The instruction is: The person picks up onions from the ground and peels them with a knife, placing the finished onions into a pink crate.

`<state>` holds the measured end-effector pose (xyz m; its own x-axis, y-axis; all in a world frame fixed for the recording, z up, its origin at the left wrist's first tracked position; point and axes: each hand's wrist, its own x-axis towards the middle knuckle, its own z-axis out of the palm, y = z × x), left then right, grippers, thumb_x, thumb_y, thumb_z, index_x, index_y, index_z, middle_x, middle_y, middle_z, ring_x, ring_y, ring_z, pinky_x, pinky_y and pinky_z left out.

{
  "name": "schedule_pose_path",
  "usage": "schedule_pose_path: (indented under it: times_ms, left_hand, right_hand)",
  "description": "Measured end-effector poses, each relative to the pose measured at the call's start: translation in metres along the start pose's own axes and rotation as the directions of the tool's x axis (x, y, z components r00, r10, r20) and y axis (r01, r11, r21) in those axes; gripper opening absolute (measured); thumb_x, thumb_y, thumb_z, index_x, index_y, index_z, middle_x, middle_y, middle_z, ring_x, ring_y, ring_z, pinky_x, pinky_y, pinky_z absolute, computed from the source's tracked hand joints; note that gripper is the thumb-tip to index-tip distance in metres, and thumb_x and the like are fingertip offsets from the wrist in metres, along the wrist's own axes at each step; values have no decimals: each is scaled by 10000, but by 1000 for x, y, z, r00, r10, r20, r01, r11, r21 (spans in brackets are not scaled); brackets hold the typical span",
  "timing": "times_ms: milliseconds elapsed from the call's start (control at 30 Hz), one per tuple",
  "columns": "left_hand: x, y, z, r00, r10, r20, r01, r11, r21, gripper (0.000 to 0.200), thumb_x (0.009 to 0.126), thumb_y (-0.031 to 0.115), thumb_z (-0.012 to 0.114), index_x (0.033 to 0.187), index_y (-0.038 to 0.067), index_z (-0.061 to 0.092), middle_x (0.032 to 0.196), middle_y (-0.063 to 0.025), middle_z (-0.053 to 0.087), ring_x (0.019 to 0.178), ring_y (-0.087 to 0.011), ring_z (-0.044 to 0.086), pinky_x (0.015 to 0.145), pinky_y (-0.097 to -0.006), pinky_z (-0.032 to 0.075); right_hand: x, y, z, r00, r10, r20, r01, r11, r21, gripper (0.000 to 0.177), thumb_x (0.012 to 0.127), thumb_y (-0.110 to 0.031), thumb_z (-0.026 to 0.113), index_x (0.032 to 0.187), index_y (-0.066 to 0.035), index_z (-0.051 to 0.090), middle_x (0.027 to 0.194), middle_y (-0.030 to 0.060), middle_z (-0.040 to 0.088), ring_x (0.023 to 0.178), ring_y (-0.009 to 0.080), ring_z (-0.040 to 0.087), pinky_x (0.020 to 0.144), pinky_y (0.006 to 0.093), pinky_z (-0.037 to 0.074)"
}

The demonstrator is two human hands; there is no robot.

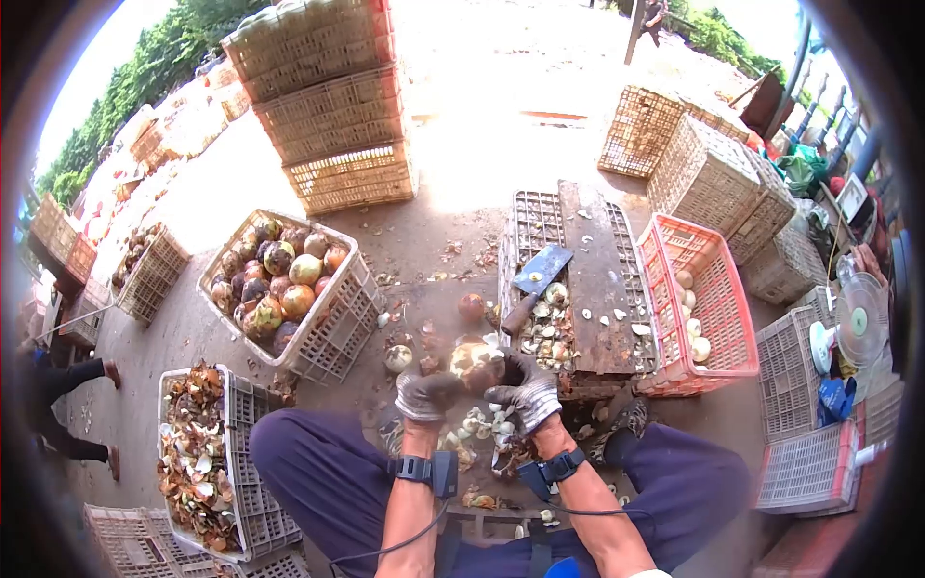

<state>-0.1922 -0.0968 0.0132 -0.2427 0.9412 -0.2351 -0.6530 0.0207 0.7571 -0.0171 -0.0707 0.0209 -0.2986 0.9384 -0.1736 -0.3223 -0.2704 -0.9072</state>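
Observation:
A partly peeled onion (474, 363), blurred by motion, is between my two gloved hands above the ground. My right hand (525, 387) is closed around the onion's right side. My left hand (427, 395) has its fingers curled against the lower left of the onion, though they are smeared. Below and between the hands lie pale onion skins and scraps (487, 424). A cleaver (542, 270) rests on a wooden board (590, 279) laid across an upturned crate, its handle toward me. Loose onions (471, 306) sit on the ground just beyond my hands.
Ahead left stands a crate of unpeeled onions (279, 279); nearer is a crate of peelings (198, 462). A red crate (699, 308) with peeled onions stands right of the board. Stacked crates (323, 106) rise behind. A fan (858, 323) is far right; another person's legs (77, 409) show left.

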Motion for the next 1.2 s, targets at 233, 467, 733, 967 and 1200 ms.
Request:
schedule_pose_path:
  times_ms: [233, 467, 733, 967, 1200]
  left_hand:
    - [-24, -23, 43, 883, 220, 415, -362, 882, 302, 269, 797, 12, 612, 1061, -33, 646, 711, -45, 630, 564, -101, 583, 524, -252, 486]
    - [-45, -6, 98, 928, -190, 321, -103, 697, 710, 229, 804, 65, 700, 1025, 11, 668, 818, -17, 639, 683, -68, 567, 598, -236, 486]
    - [-77, -13, 113, 942, -249, 224, -112, 398, 911, 480, 770, 299, 751, 1139, 21, 622, 976, -180, 692, 827, -273, 663, 724, -377, 514]
    - [-61, -63, 111, 902, -389, 188, -45, 349, 936, 428, 794, 321, 725, 1079, 13, 641, 887, -172, 689, 781, -271, 661, 683, -379, 511]
    - [-35, -121, 91, 866, -435, 245, -11, 475, 880, 439, 843, 341, 688, 1076, -22, 604, 819, -139, 666, 702, -204, 619, 595, -361, 487]
  right_hand:
    - [-66, -71, -8, 995, 45, 86, -61, 981, 182, 863, 558, 102, 725, 1363, -52, 457, 1117, 77, 624, 929, 186, 622, 757, 317, 562]
    - [-79, -66, -65, 994, -52, -100, 62, 993, 96, 730, 531, 53, 785, 1225, -10, 567, 1051, 69, 667, 982, 182, 628, 840, 301, 537]
    - [-43, -59, -139, 868, -402, -291, 153, 775, -613, 901, 440, -108, 926, 1243, -21, 527, 1115, 74, 636, 1002, 181, 606, 890, 320, 515]
    - [-20, -50, -165, 834, -238, -498, -311, 542, -781, 1026, 339, -344, 958, 1210, -11, 529, 1125, 141, 633, 1029, 274, 600, 931, 377, 492]
    - [-24, -65, -161, 856, -286, -431, -269, 467, -842, 992, 396, -362, 938, 1233, -34, 519, 1124, 148, 633, 1024, 277, 602, 931, 385, 490]
